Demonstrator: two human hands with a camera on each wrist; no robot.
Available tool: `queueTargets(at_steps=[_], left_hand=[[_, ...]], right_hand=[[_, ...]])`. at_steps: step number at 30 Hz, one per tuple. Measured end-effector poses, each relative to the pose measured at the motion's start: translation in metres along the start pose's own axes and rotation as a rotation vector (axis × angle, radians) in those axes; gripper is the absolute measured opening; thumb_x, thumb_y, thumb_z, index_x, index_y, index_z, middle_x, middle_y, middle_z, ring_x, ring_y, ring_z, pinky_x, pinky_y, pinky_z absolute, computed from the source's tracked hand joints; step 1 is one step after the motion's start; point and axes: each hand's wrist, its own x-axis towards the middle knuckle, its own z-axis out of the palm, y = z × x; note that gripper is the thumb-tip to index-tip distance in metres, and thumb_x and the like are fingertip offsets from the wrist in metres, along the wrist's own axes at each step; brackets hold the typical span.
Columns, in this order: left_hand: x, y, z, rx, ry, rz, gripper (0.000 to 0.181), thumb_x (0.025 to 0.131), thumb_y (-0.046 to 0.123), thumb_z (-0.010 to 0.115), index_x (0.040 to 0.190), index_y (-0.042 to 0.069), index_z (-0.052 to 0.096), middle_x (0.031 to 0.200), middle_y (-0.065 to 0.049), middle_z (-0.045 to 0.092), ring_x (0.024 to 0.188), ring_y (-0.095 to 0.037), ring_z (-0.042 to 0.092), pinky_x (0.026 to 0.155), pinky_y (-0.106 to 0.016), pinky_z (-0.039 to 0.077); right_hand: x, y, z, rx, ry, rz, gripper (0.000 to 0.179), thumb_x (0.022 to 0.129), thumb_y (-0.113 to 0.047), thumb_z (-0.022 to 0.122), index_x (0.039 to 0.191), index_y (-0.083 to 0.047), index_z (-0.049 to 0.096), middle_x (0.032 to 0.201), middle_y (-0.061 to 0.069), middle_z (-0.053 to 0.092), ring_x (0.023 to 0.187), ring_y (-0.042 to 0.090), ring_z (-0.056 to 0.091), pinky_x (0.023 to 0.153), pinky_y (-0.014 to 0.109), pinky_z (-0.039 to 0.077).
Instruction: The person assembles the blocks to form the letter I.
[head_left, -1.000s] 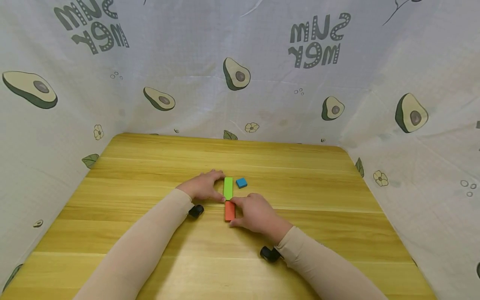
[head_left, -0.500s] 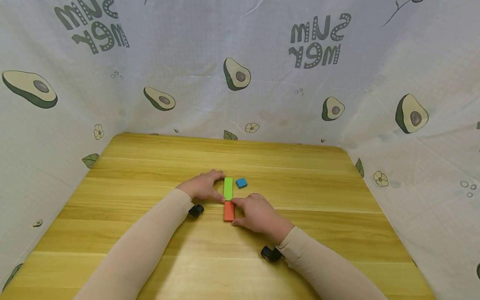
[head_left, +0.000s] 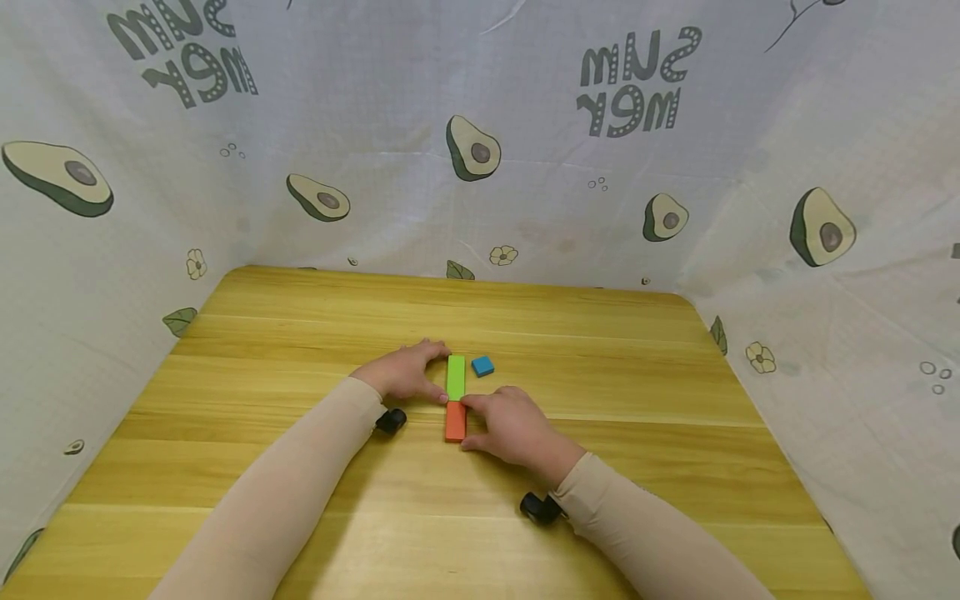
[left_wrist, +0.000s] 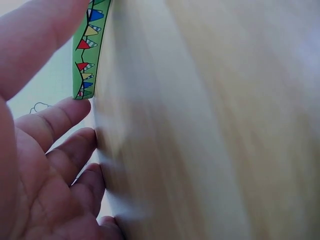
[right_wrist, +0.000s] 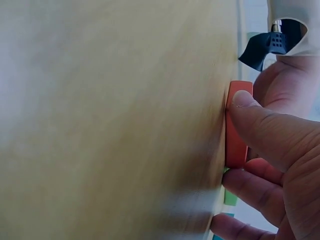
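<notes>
A green block [head_left: 456, 377] and a red block [head_left: 455, 422] lie end to end on the table, the red one nearer me. My left hand [head_left: 401, 372] holds the green block from the left, thumb and a fingertip at its two ends. Printed bunting shows along the green block's side [left_wrist: 86, 65] in the left wrist view. From the right, my right hand [head_left: 517, 425] grips the red block. In the right wrist view its thumb [right_wrist: 247, 107] lies on the red block's side, and a fingertip touches near the far end.
A small blue block [head_left: 483, 366] lies just right of the green one. The wooden table [head_left: 585, 333] is enclosed by a white cloth [head_left: 397, 217] printed with avocados. Black wrist cameras hang under the left sleeve [head_left: 300, 475] and the right sleeve [head_left: 645, 525].
The red block has shifted slightly left and now lines up with the green block. My right thumb has moved from its near end towards its right side. The left hand looks still.
</notes>
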Motion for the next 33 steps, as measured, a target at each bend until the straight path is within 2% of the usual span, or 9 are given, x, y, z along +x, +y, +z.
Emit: queueTargets(at_steps=[14,23,33], left_hand=[[0.0003,-0.0002,0.0006,0.008,0.001,0.003,0.083,0.089,0.042,0.085,0.16,0.023,0.045,0.175,-0.007,0.027,0.162,-0.046,0.014,0.129,-0.065,0.017],[-0.0016,0.0012,-0.0009,0.018,-0.003,0.013,0.083,0.089,0.042,0.085,0.159,0.023,0.046,0.175,-0.007,0.026,0.161,-0.048,0.014,0.128,-0.067,0.018],[-0.0028,0.003,-0.0017,0.019,-0.005,0.01,0.083,0.089,0.042,0.085,0.159,0.023,0.046,0.176,-0.006,0.025,0.162,-0.048,0.014,0.128,-0.067,0.018]], right_hand=[[0.0008,0.0001,0.0017,-0.022,0.01,-0.007,0.068,0.087,-0.052,0.084,0.141,-0.013,0.068,0.121,0.004,0.079,0.107,0.028,0.07,0.11,0.047,0.05],[0.001,-0.0007,-0.0004,0.005,-0.012,0.003,0.065,0.087,-0.05,0.084,0.141,-0.016,0.068,0.119,0.002,0.079,0.107,0.029,0.069,0.11,0.047,0.049],[0.0011,0.0001,-0.0004,0.023,-0.003,-0.011,0.064,0.088,-0.048,0.084,0.14,-0.015,0.069,0.123,0.003,0.078,0.106,0.029,0.069,0.102,0.046,0.053]])
